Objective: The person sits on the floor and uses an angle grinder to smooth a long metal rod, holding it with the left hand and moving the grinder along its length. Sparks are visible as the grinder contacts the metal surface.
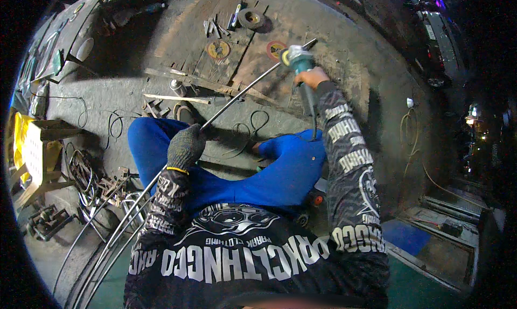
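Observation:
My left hand [186,146], in a dark grey knit glove, is closed around a long thin metal rod [243,91]. The rod slants away from my left side to the far right, its far end over a worn wooden board [188,26]. My bare right hand [312,77] grips a green angle grinder [302,60] with a silver head. Its yellowish disc [284,57] is at the rod near the far end; whether it touches cannot be made out. A cord [314,115] trails from the grinder toward my knee.
Two round discs, one yellow [218,50] and one red [276,50], lie on the board near a small wheel [251,19]. A spray can [176,86] and a wooden strip [177,99] are left of the rod. Cables [253,127] and scrap metal [116,186] litter the floor.

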`<control>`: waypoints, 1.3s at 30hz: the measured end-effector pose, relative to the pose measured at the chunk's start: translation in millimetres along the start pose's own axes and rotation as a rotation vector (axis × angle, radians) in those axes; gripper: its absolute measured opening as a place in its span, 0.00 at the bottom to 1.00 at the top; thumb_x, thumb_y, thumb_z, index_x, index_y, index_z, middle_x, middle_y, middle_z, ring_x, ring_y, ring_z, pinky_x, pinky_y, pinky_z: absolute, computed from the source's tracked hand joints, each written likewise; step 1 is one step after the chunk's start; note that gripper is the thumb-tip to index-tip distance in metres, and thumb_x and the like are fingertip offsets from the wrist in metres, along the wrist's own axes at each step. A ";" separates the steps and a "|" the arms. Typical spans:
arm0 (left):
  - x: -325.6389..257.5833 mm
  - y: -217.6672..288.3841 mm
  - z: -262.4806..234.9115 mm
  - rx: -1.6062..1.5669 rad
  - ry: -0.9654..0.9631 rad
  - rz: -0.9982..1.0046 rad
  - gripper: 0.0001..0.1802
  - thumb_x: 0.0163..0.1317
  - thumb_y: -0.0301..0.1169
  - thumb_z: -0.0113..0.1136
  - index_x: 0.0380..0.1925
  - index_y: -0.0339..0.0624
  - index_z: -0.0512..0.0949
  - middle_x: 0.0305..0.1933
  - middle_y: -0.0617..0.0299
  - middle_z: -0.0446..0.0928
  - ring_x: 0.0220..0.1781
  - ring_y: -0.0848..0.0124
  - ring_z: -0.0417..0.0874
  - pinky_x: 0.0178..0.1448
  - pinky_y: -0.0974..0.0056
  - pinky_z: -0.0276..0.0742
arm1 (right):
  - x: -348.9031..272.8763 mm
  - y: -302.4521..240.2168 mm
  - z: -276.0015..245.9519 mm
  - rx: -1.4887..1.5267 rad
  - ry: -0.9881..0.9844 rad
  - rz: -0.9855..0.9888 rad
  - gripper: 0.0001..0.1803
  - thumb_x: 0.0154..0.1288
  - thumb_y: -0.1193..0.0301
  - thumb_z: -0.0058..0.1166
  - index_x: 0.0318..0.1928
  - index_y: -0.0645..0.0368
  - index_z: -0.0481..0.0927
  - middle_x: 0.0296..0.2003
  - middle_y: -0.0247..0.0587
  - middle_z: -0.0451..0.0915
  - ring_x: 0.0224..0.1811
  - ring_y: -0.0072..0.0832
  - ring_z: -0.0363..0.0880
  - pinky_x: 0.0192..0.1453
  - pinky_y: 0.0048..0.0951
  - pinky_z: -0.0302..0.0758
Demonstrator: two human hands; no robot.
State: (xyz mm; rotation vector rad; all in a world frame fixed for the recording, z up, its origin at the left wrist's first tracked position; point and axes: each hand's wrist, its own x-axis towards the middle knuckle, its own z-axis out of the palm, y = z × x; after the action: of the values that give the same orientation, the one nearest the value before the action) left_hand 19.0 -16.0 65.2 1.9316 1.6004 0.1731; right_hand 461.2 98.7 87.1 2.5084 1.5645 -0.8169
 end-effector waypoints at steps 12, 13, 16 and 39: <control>11.4 -13.1 7.0 0.042 -0.028 0.174 0.18 0.68 0.44 0.53 0.37 0.41 0.82 0.38 0.41 0.83 0.44 0.42 0.85 0.48 0.42 0.79 | -128.8 -98.4 79.4 0.141 -0.012 -0.071 0.49 0.30 0.55 0.78 0.54 0.73 0.78 0.52 0.63 0.82 0.56 0.51 0.83 0.59 0.41 0.80; 14.0 -17.3 8.2 0.073 -0.029 0.287 0.18 0.67 0.43 0.53 0.37 0.40 0.82 0.38 0.40 0.83 0.44 0.42 0.85 0.48 0.42 0.79 | -135.5 -104.7 81.4 0.141 -0.022 -0.075 0.49 0.30 0.55 0.78 0.54 0.73 0.78 0.53 0.62 0.82 0.56 0.51 0.82 0.59 0.41 0.80; 21.5 -26.2 18.2 0.131 -0.048 0.317 0.18 0.67 0.43 0.54 0.37 0.39 0.83 0.38 0.39 0.83 0.44 0.42 0.85 0.50 0.42 0.79 | -153.6 -118.2 83.7 0.140 -0.071 -0.099 0.47 0.31 0.56 0.78 0.53 0.72 0.79 0.52 0.62 0.82 0.57 0.51 0.82 0.59 0.41 0.80; 9.2 -3.4 4.2 -0.031 -0.029 0.029 0.18 0.68 0.44 0.52 0.41 0.41 0.81 0.39 0.41 0.83 0.44 0.42 0.84 0.49 0.42 0.78 | -49.5 -36.4 26.9 0.082 0.103 0.100 0.39 0.31 0.51 0.77 0.37 0.75 0.85 0.45 0.63 0.85 0.47 0.47 0.86 0.51 0.39 0.81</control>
State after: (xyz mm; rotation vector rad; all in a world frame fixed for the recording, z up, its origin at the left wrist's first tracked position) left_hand 20.5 -8.8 57.5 1.9258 1.5427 0.1806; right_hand 402.7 66.9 95.2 2.7024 1.4486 -0.7648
